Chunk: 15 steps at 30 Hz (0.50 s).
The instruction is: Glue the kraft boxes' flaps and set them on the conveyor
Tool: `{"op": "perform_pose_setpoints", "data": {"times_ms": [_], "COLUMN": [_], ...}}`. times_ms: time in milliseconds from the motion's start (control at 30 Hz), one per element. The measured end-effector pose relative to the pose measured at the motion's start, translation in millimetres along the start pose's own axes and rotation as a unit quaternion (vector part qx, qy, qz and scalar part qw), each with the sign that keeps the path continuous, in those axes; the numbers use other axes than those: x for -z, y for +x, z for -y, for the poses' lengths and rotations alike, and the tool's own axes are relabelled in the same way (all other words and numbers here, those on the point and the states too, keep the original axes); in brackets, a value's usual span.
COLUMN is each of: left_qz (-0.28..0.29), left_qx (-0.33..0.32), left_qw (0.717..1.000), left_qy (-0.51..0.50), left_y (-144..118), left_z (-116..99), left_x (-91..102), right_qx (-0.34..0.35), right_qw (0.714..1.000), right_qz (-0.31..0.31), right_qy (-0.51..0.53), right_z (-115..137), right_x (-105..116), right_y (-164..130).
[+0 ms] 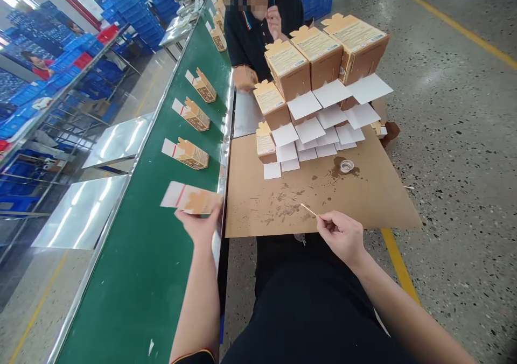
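My left hand (pixel 202 225) grips a small brown carton (pixel 189 199) with an open white flap, held over the edge of the green conveyor belt (pixel 141 278). Pinched in my right hand (pixel 342 237) is a thin wooden stick (pixel 309 209), its tip over the stained cardboard sheet (pixel 363 197) on my lap. A stack of similar brown cartons (pixel 299 68) with white flaps hanging open stands at the far end of the sheet. A small clear glue cup (pixel 346 165) rests on the sheet near the stack.
Three more cartons (pixel 192 154) lie spaced along the belt ahead. A co-worker in a dark shirt (pixel 252 35) sits beyond the stack. Blue crates (pixel 133 8) fill racks at left. Speckled floor with a yellow line (pixel 398 264) lies at right.
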<state>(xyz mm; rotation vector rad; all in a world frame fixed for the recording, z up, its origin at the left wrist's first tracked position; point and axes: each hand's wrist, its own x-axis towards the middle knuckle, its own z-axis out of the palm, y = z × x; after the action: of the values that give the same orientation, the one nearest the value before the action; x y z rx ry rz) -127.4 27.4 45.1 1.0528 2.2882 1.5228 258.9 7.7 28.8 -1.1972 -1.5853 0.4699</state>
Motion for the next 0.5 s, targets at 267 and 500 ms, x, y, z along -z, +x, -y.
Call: {"op": "perform_pose_setpoints", "data": {"times_ms": [267,500], "left_qz": [-0.064,-0.185], "left_qx": [0.093,-0.143], "left_qw": [0.993,0.972], "left_qy": [0.023,0.011], "left_y": [42.6,1.1], "left_z": [54.9,39.2], "left_x": [43.8,17.2], "right_qx": [0.022,-0.023], "right_qw": [1.0,0.998], "right_qz": [-0.004,-0.048], "right_qy": [0.014,-0.043], "right_z": [-5.4,-19.0], "right_x": [4.2,35.6], "right_y": [20.7,18.1]}}
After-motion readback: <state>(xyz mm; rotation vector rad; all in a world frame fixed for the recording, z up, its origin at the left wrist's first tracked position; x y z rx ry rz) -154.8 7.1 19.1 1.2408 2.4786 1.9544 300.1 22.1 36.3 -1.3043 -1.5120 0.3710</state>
